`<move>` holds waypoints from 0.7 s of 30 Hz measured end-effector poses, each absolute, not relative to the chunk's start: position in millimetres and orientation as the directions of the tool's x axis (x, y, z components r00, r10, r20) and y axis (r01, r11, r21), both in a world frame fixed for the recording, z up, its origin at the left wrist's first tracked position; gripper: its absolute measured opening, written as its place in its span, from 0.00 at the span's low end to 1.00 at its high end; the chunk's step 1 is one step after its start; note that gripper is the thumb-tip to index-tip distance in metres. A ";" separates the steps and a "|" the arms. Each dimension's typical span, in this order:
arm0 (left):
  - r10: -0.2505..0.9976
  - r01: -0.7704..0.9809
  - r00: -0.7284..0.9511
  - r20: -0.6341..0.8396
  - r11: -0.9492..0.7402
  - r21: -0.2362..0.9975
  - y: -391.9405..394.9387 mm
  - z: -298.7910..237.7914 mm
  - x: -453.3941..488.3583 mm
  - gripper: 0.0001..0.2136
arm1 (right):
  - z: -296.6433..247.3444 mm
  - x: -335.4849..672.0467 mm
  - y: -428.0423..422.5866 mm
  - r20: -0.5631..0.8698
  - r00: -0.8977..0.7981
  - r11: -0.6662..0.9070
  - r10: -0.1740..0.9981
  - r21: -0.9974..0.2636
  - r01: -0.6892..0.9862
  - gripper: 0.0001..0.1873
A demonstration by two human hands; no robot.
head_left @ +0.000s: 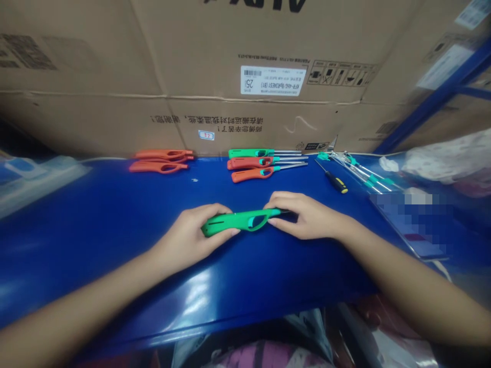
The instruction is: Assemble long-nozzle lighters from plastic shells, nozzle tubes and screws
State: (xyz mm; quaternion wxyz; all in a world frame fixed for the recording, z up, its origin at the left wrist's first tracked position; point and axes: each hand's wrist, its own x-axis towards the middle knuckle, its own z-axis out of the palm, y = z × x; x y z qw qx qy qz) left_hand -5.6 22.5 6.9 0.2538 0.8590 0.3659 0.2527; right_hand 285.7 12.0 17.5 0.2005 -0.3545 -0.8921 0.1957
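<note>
Over the blue table, a green long-nosed gas lighter (240, 221) lies level between my two hands. My left hand (197, 228) is closed round its handle end, thumb along the near side. At the other end, my right hand (305, 215) pinches the nozzle end just past the teal trigger; the fingers hide part of it. Behind it lie one green lighter (245, 153), a red lighter (245, 163) and an orange lighter (247, 175), all with metal nozzles pointing right. Orange lighter bodies (157, 167) without nozzles are stacked to the left.
A large cardboard box (207, 66) walls off the back of the blue table (115, 204). A screwdriver (335, 180) and several metal nozzles with teal parts (372, 179) lie at the back right. Clear plastic bags (38, 176) sit at the left, and a flat pixelated object (410, 225) at the right.
</note>
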 end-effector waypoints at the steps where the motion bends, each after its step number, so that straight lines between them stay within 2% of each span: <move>1: 0.757 0.484 0.608 0.238 -0.592 0.644 21.1 6.1 -5.2 0.14 | 17.4 284.4 10.9 0.204 -0.674 0.668 0.710 -0.497 0.554 0.09; 7: 0.745 0.443 0.634 0.206 -0.569 0.693 14.9 1.5 -4.0 0.08 | 15.0 277.1 3.6 0.225 -0.638 0.650 0.736 -0.495 0.576 0.06; 11: 0.711 0.406 0.661 0.239 -0.607 0.683 13.2 0.0 -5.8 0.07 | 16.3 275.8 -0.6 0.225 -0.636 0.664 0.738 -0.407 0.627 0.06; 15: 0.689 0.386 0.666 0.287 -0.647 0.657 12.0 0.0 -5.5 0.06 | 16.4 276.8 -0.5 0.211 -0.636 0.663 0.742 -0.370 0.651 0.07; 21: 0.658 0.413 0.680 0.323 -0.708 0.573 14.4 4.4 -4.7 0.09 | 17.6 277.2 -1.5 0.268 -0.631 0.685 0.728 -0.305 0.661 0.09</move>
